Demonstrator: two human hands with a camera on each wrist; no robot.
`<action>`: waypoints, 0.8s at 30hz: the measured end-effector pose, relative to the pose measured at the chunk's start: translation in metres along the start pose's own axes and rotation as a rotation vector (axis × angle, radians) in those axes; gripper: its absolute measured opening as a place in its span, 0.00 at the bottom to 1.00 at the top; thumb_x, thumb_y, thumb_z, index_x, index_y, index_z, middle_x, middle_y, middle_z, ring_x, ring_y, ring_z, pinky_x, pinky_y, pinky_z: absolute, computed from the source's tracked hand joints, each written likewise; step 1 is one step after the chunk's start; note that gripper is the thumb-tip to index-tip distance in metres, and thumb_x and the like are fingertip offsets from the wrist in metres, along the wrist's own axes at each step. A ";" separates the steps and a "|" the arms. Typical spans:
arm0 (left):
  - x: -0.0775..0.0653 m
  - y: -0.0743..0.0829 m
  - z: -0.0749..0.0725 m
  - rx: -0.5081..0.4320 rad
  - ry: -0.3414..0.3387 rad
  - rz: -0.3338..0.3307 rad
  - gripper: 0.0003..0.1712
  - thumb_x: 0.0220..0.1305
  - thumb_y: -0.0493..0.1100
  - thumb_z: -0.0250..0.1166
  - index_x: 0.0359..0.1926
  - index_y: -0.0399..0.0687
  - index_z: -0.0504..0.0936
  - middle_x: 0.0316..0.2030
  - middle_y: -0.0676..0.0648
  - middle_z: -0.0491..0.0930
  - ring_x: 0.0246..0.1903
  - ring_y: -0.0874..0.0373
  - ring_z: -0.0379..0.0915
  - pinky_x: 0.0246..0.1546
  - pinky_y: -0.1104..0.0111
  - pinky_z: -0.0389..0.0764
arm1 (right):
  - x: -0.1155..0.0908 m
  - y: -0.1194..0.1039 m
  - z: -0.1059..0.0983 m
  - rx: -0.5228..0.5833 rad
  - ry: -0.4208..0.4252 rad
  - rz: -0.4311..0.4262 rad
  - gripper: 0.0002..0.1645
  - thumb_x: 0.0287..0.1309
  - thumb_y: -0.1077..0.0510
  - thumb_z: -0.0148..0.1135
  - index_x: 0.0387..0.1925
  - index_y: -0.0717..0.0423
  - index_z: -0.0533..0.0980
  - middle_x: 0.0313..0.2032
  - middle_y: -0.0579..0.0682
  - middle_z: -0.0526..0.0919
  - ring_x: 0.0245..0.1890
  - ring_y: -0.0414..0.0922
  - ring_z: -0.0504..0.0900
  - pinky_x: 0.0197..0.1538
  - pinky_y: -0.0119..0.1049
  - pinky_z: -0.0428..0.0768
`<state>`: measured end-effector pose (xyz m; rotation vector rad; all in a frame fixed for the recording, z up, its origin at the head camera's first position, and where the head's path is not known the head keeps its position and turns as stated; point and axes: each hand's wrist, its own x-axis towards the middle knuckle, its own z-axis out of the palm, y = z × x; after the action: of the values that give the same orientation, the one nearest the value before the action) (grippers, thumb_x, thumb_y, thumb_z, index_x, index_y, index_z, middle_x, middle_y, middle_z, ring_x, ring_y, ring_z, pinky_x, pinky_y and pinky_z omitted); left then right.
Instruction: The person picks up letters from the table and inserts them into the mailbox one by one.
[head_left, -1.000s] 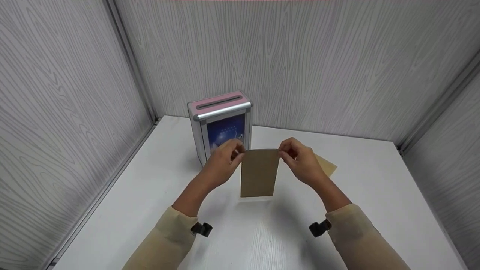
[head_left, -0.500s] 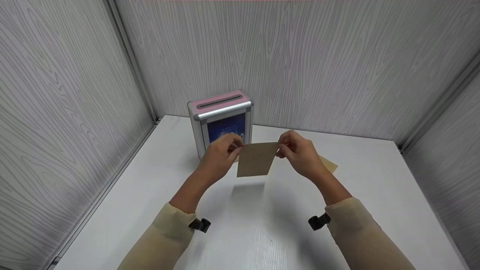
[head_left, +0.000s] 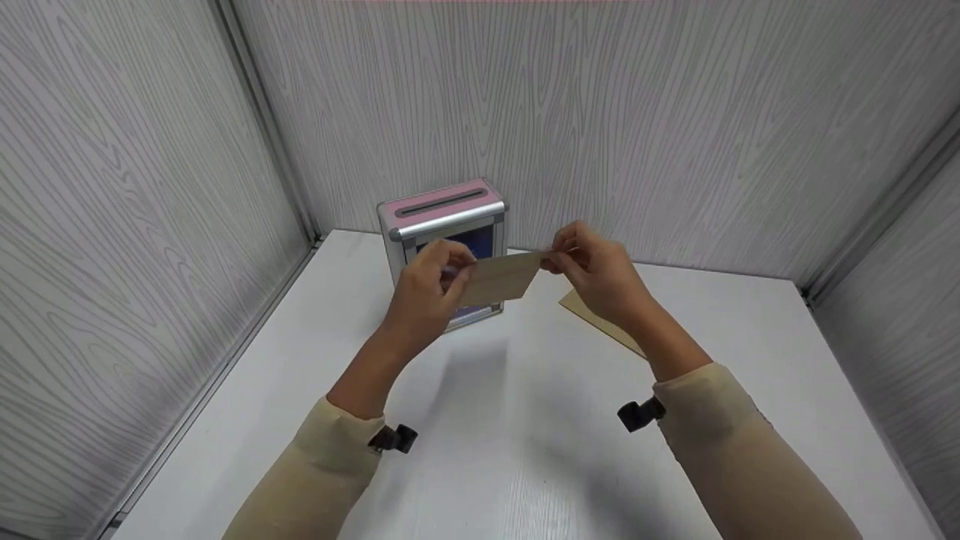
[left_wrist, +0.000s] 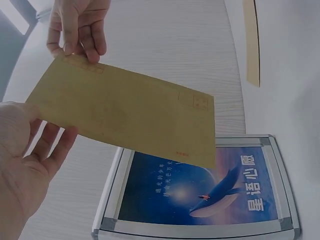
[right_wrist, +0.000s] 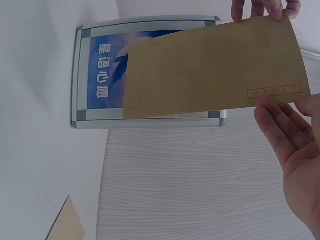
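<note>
A brown paper envelope point(head_left: 501, 279) with red printed boxes hangs in the air between both hands. My left hand point(head_left: 427, 292) pinches one upper corner; my right hand point(head_left: 596, 270) pinches the other. Behind the envelope stands an upright box point(head_left: 442, 210) with a pink top, a dark slot point(head_left: 441, 203) and silver edges. Its blue front picture point(left_wrist: 200, 195), showing a whale, is partly covered by the envelope in both wrist views. The envelope's printed face point(right_wrist: 215, 70) shows a row of small squares near the right hand.
More brown envelope paper point(head_left: 600, 324) lies on the white table point(head_left: 540, 465), partly hidden under the right forearm in the head view. Grey wood-grain panels point(head_left: 600, 112) rise at the back and both sides. A dark wrist camera point(head_left: 641, 414) sits at the right cuff.
Both hands have lifted the envelope up and away from the body, toward the box. The envelope's lower edge has swung forward, so it looks shorter in the head view.
</note>
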<state>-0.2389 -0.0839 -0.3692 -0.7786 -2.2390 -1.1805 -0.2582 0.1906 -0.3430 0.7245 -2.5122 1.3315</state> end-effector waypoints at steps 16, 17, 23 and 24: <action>0.027 0.027 -0.030 0.093 0.172 0.264 0.07 0.81 0.39 0.62 0.54 0.43 0.77 0.50 0.41 0.81 0.56 0.51 0.84 0.60 0.63 0.88 | 0.012 -0.036 -0.010 -0.037 0.164 -0.288 0.09 0.82 0.63 0.55 0.57 0.62 0.74 0.57 0.54 0.88 0.61 0.44 0.89 0.66 0.35 0.84; 0.029 0.029 -0.032 0.093 0.186 0.279 0.07 0.81 0.38 0.62 0.54 0.42 0.77 0.50 0.41 0.81 0.56 0.51 0.84 0.60 0.63 0.88 | 0.014 -0.040 -0.011 -0.037 0.176 -0.303 0.09 0.82 0.63 0.55 0.56 0.63 0.74 0.57 0.54 0.88 0.62 0.44 0.89 0.67 0.36 0.84; 0.035 0.036 -0.044 0.101 0.240 0.343 0.07 0.81 0.38 0.62 0.53 0.40 0.76 0.48 0.41 0.81 0.52 0.51 0.83 0.61 0.63 0.87 | 0.024 -0.055 -0.013 -0.048 0.212 -0.391 0.09 0.82 0.63 0.54 0.55 0.65 0.73 0.59 0.56 0.87 0.64 0.45 0.87 0.70 0.37 0.82; 0.035 0.037 -0.045 0.106 0.245 0.349 0.07 0.81 0.38 0.62 0.53 0.40 0.76 0.48 0.41 0.81 0.52 0.51 0.83 0.61 0.64 0.86 | 0.026 -0.056 -0.013 -0.050 0.213 -0.398 0.09 0.83 0.62 0.54 0.55 0.65 0.73 0.60 0.56 0.86 0.64 0.45 0.87 0.70 0.37 0.82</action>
<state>-0.2324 -0.0962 -0.3026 -0.8855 -1.8579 -0.9274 -0.2523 0.1665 -0.2854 0.9546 -2.0890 1.1332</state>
